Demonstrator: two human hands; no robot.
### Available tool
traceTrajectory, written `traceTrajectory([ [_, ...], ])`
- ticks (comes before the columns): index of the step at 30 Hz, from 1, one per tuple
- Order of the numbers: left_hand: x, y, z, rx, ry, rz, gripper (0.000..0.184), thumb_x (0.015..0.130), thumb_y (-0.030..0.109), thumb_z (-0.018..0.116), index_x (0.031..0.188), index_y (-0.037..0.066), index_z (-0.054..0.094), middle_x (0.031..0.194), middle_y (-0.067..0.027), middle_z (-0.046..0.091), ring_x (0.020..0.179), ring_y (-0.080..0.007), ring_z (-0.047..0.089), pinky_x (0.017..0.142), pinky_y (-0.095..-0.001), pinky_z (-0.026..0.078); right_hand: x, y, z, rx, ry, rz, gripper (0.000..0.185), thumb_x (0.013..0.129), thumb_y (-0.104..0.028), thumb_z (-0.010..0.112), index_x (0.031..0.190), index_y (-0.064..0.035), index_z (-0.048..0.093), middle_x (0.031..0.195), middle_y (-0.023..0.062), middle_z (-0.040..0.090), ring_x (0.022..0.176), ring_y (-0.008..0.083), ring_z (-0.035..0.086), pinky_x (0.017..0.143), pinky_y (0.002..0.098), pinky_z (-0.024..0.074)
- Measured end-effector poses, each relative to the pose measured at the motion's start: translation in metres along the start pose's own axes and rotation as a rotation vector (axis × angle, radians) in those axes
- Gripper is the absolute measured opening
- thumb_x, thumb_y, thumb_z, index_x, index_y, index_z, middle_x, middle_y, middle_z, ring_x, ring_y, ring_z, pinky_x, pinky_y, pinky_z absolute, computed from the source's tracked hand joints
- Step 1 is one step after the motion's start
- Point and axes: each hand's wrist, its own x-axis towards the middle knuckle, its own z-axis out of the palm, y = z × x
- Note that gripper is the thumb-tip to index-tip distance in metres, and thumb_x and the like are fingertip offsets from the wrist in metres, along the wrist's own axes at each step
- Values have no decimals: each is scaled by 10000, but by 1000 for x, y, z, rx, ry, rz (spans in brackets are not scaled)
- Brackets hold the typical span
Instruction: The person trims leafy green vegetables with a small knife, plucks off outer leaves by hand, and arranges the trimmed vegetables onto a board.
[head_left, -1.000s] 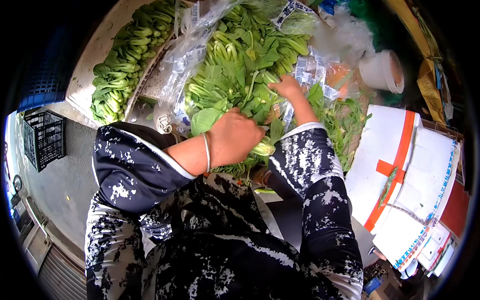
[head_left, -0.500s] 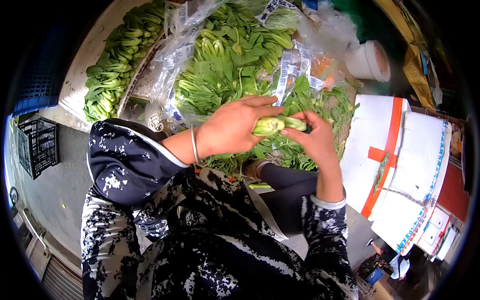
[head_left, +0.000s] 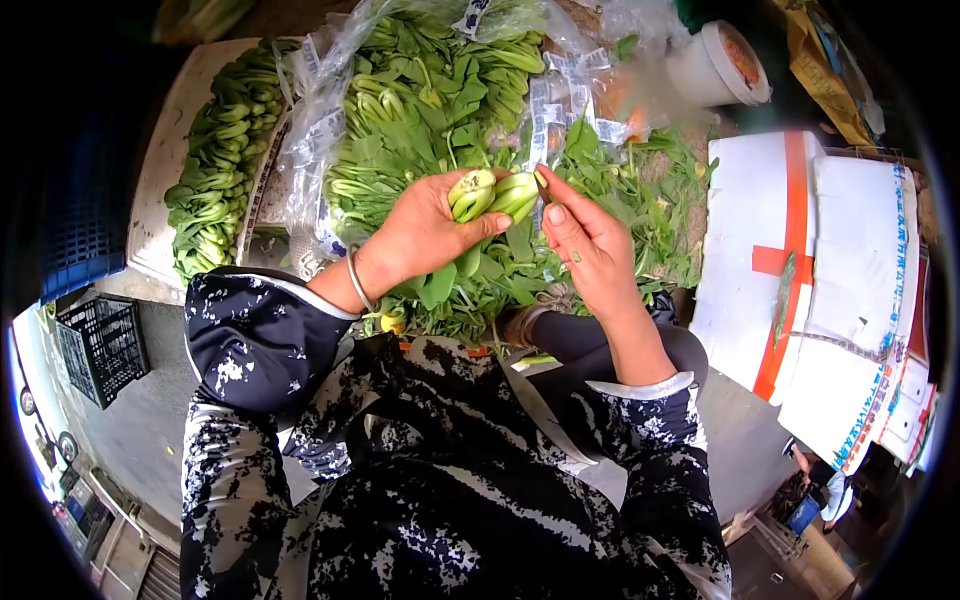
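Two green stalks [head_left: 515, 197] are clamped in my left hand [head_left: 420, 227], above the leafy pile [head_left: 400, 150]; my right hand [head_left: 597, 262] pinches what seems a small dark blade [head_left: 543, 188] at one stalk's end. Trimming, I judge; the next move calls for steady holding.

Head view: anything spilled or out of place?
Loose greens lie strewn right of the bagged pile, unlike the neat bok choy row. A leaf-like scrap sits on the white box, apart from other greens.
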Motion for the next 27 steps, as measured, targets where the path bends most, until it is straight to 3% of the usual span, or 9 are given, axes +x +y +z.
traceTrajectory([
  [3, 1, 3, 0, 145, 13, 34, 418, 791, 104, 665, 1168, 14, 510, 939, -12, 626, 825, -50, 552, 746, -198, 463, 2, 4, -4, -4, 2, 16, 431, 887, -265, 550, 1237, -22, 486, 755, -6, 545, 641, 59, 454, 591, 196, 385],
  [6, 3, 4, -4, 86, -41, 0, 412, 788, 101, 668, 1162, 17, 515, 930, -8, 627, 820, -49, 549, 744, -200, 461, 2, 3, -6, -12, 0, 79, 403, 879, -254, 564, 1208, -24, 517, 718, -14, 532, 621, 59, 453, 582, 201, 388],
  [9, 3, 11, -5, 40, -68, -13, 414, 785, 116, 675, 1156, 18, 521, 924, -4, 624, 817, -51, 546, 739, -205, 458, 2, 5, -8, 1, 31, 6, 365, 882, -226, 560, 1192, -34, 536, 697, -23, 515, 578, 49, 419, 535, 187, 356],
  [11, 4, 13, -7, 70, -97, -9, 420, 780, 126, 683, 1153, 20, 522, 907, 3, 619, 803, -51, 543, 730, -208, 456, 1, 3, -11, 319, -42, 112, 333, 889, -209, 549, 1179, -47, 551, 669, -39, 491, 546, 34, 374, 488, 172, 312],
  [16, 4, 13, -7, 60, -83, -3, 435, 770, 128, 695, 1152, 18, 519, 902, 6, 613, 791, -54, 537, 719, -209, 455, 4, 0, -18, 573, -35, 203, 340, 890, -221, 546, 1171, -29, 544, 641, -63, 449, 528, 22, 342, 452, 170, 281],
  [19, 2, 13, -3, 150, -29, 12, 441, 767, 112, 694, 1154, 8, 512, 934, -10, 607, 809, -66, 537, 727, -216, 457, 7, 7, -6, 43, 204, -16, 423, 824, -220, 642, 1157, 17, 532, 677, -27, 556, 601, 41, 496, 545, 189, 407],
  [22, 4, 13, 7, 262, 37, 3, 437, 730, 75, 704, 1126, 7, 532, 969, -60, 621, 861, -113, 557, 791, -258, 458, 7, 18, 0, -32, 231, -89, 386, 685, -239, 767, 895, 28, 583, 679, 18, 586, 641, 77, 544, 594, 218, 446],
  [24, 5, 3, 4, 262, 6, -17, 459, 742, 49, 677, 1157, -26, 497, 1032, -78, 599, 896, -123, 551, 806, -266, 453, 12, 28, -1, -62, 281, -150, 356, 656, -266, 769, 807, 14, 608, 732, 80, 632, 657, 131, 596, 610, 276, 479],
  [27, 9, 1, -1, 243, 52, -107, 442, 773, 42, 649, 1170, -43, 474, 1046, -79, 576, 928, -141, 530, 844, -263, 414, 13, 24, -5, -314, 321, -221, 174, 661, -133, 679, 788, -27, 624, 698, 120, 627, 615, 179, 610, 578, 291, 474],
])
